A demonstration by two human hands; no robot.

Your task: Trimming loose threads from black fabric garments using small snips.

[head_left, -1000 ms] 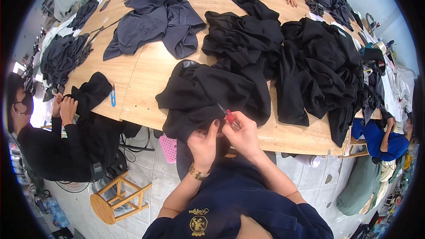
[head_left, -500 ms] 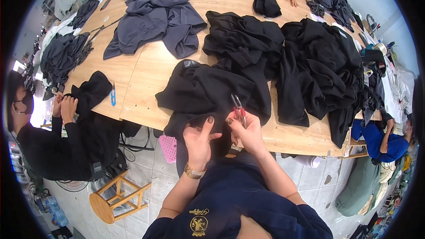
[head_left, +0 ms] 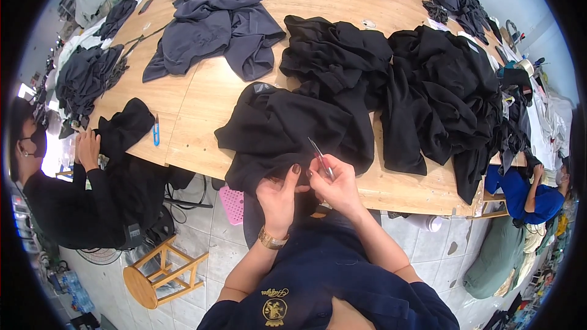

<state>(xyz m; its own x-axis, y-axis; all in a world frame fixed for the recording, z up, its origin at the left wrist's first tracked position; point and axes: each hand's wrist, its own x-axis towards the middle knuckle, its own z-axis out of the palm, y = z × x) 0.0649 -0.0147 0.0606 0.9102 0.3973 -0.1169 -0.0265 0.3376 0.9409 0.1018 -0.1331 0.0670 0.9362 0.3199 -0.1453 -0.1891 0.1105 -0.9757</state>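
Black cloth, a garment (head_left: 287, 125), lies bunched on the table edge in front of me, a small grey label at its far end. My left hand (head_left: 278, 205) is closed on its near edge, thumb on top and the other fingers partly hidden by cloth. A pair of thread snips (head_left: 324, 164) with red handles rests in the grip of my right hand (head_left: 336, 188), blades pointing away and slightly left over the garment. The right thumb and fingers are bent close to the cloth by my left hand; whether they pinch a thread is too small to tell.
More black garments (head_left: 443, 91) are heaped to the right, dark grey ones (head_left: 223, 30) at the far left. Blue snips (head_left: 156, 130) lie near a person in black (head_left: 73, 195) on the left. Other people work across and at right. A wooden stool (head_left: 162, 272) stands below.
My right hand has turned the snips, blades now tilting more to the left, and drawn slightly nearer my left hand. Across the table, a person's hands have pulled a black piece back toward the far edge.
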